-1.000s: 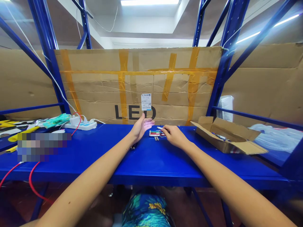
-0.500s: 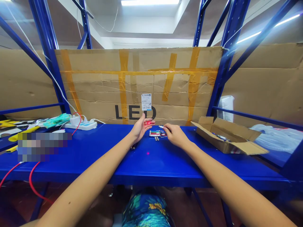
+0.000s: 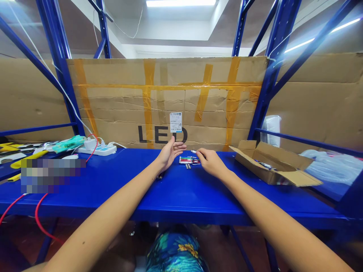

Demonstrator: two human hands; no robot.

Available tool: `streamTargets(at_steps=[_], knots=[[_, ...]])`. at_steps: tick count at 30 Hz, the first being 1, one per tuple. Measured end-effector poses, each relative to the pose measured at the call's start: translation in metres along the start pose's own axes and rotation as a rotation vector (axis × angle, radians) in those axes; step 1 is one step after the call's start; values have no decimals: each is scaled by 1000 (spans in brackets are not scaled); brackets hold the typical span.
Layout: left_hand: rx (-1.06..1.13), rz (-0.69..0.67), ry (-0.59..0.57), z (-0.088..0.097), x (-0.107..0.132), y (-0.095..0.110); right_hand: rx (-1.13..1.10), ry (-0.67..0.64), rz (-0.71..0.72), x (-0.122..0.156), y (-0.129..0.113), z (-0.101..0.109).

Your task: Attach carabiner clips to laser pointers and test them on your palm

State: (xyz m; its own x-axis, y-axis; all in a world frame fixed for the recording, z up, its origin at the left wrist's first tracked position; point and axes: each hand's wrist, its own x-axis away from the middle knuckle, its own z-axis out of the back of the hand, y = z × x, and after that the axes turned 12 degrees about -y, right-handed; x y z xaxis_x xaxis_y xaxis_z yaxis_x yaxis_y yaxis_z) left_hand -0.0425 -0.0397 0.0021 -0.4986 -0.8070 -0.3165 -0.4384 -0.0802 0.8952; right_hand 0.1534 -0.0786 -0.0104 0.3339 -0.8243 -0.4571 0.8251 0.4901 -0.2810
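My left hand is held up open above the blue table, palm turned toward the right. My right hand is closed around a small silver pen-like light whose tip points at the left palm. Between the hands, a little row of similar small coloured lights lies on the table, with a few tiny round pieces beside them.
An open cardboard box sits at the right, with clear plastic bags beyond it. A white power strip, red cable and tools lie at the left. A taped cardboard wall marked LED stands behind, between blue rack posts.
Half a second ago a red light spot glowed on my left palm and on the table; now both spots are gone. The hands have barely moved.
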Motion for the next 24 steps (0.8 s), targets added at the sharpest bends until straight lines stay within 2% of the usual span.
streamTargets(at_steps=[7,24], knots=[[9,-8,-9,0,0,-1,-38,11,58,0,1,0],[3,-3,-47,2,-1,-2,-99,31,72,0,4,0]])
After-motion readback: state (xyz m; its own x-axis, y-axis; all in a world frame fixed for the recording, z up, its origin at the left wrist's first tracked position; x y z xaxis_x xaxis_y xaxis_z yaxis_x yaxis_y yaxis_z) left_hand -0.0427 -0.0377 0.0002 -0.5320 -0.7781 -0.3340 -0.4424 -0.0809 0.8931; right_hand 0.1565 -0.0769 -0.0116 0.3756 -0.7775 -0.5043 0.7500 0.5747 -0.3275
